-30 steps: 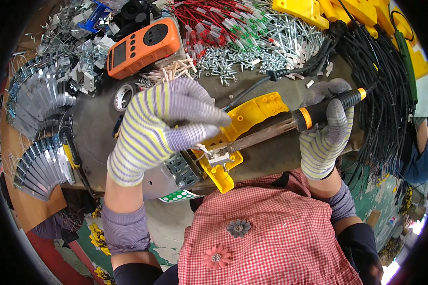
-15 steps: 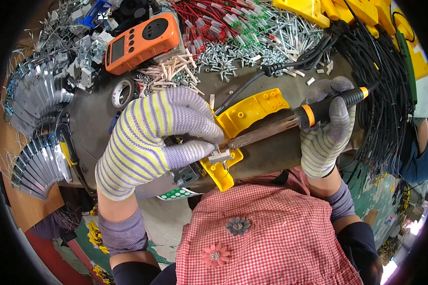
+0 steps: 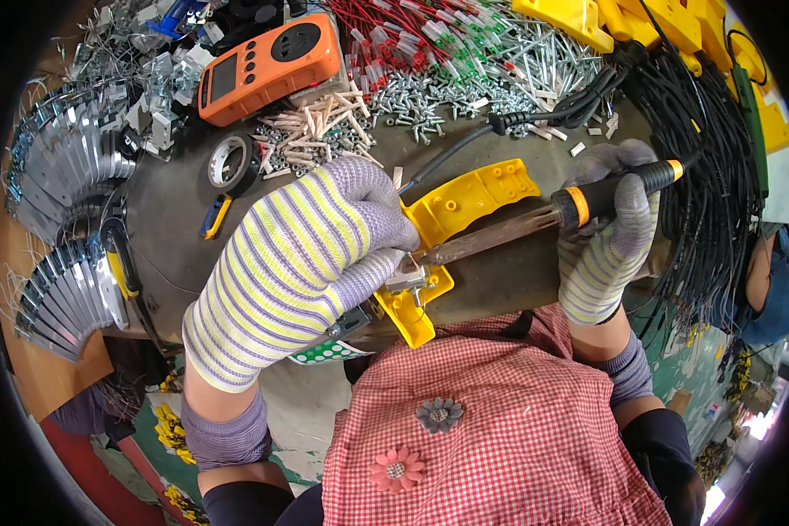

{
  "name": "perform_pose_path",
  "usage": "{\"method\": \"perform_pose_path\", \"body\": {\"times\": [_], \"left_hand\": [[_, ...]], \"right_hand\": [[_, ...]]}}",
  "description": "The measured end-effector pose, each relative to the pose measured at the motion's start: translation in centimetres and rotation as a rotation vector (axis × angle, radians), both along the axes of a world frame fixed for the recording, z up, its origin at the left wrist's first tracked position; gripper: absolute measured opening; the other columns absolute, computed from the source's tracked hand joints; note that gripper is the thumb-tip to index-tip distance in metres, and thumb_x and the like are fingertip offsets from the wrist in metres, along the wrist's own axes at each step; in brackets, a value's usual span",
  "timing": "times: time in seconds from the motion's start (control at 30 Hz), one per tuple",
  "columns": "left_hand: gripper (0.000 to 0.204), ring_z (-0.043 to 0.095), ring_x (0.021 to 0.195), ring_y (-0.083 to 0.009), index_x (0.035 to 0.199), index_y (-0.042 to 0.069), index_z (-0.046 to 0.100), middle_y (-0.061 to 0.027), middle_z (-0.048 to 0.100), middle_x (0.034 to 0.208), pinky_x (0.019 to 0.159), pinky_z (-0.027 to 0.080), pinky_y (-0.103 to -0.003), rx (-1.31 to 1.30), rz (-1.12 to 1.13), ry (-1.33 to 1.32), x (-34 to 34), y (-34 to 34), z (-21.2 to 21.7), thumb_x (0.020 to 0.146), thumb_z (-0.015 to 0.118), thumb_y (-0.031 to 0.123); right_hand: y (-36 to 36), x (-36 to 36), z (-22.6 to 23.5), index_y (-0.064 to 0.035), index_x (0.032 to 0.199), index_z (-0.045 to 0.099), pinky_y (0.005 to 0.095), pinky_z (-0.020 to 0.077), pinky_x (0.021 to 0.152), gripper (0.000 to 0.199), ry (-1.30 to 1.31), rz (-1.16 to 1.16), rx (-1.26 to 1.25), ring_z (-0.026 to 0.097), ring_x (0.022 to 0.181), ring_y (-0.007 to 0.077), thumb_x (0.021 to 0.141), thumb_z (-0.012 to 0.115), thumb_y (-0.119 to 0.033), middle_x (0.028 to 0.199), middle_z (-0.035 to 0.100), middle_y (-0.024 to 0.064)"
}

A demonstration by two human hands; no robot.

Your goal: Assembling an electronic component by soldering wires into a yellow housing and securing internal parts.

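My right hand (image 3: 607,245), in a striped glove, is wrapped round the black and orange handle of a soldering iron (image 3: 498,238). The iron's brown shaft points left, its tip at a small silver metal part (image 3: 407,279). That part sits at the near end of a curved yellow plastic housing (image 3: 469,203) with a black cord (image 3: 447,163) leading to its far side. My left hand (image 3: 294,276), gloved too, is pinched closed beside the metal part and the iron tip. Whatever lies between its thumb and fingers is hidden.
An orange meter (image 3: 267,70) stands at the back left near a tape roll (image 3: 232,165) and a small cutter (image 3: 216,216). Screws (image 3: 412,103) and red wires (image 3: 368,39) are heaped behind. Black cables (image 3: 706,167) hang at the right; metal strips (image 3: 70,302) fan out at the left.
My left thumb and fingers have drawn closer together, and the hand has turned a little over the metal part. The soldering iron stays nearly in place, its tip still at the part.
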State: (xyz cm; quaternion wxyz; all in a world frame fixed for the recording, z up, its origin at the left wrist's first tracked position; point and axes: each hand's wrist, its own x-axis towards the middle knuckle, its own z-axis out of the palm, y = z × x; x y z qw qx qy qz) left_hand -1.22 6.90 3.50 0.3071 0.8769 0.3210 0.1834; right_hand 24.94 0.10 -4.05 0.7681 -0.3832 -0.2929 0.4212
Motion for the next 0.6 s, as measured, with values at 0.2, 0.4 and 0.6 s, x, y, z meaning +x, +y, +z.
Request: {"method": "perform_pose_path", "body": {"times": [0.2, 0.4, 0.6], "left_hand": [[0.017, 0.067, 0.083, -0.024, 0.092, 0.004, 0.073, -0.0075, 0.066, 0.092, 0.074, 0.053, -0.033, 0.011, -0.035, -0.028, -0.1, 0.2, -0.3, 0.075, 0.075, 0.002], [0.02, 0.067, 0.081, -0.0239, 0.091, 0.004, 0.073, -0.0074, 0.065, 0.092, 0.072, 0.054, -0.033, -0.041, -0.093, -0.142, -0.6, 1.0, -0.9, 0.072, 0.076, 0.0], [0.019, 0.068, 0.083, -0.0247, 0.092, 0.005, 0.073, -0.0076, 0.065, 0.094, 0.075, 0.054, -0.034, 0.028, -0.061, -0.098, -0.4, 0.8, -1.2, 0.073, 0.076, 0.003]], "right_hand": [[0.6, -0.4, 0.5, -0.0075, 0.122, 0.053, 0.0174, 0.045, 0.052, 0.04, -0.077, -0.096, 0.003, 0.059, 0.071, 0.0085, 0.092, 0.07, -0.029, 0.095, 0.062, 0.0059], [0.9, -1.0, 0.7, -0.0074, 0.122, 0.053, 0.0178, 0.045, 0.049, 0.041, -0.069, -0.164, -0.029, 0.059, 0.068, 0.0106, 0.092, 0.07, -0.028, 0.095, 0.061, 0.0091], [-0.1, 0.5, 0.2, -0.0041, 0.127, 0.053, 0.0312, 0.0574, 0.072, 0.039, -0.057, 0.022, 0.08, 0.061, 0.086, 0.0179, 0.096, 0.065, -0.024, 0.103, 0.058, 0.0108]]}}
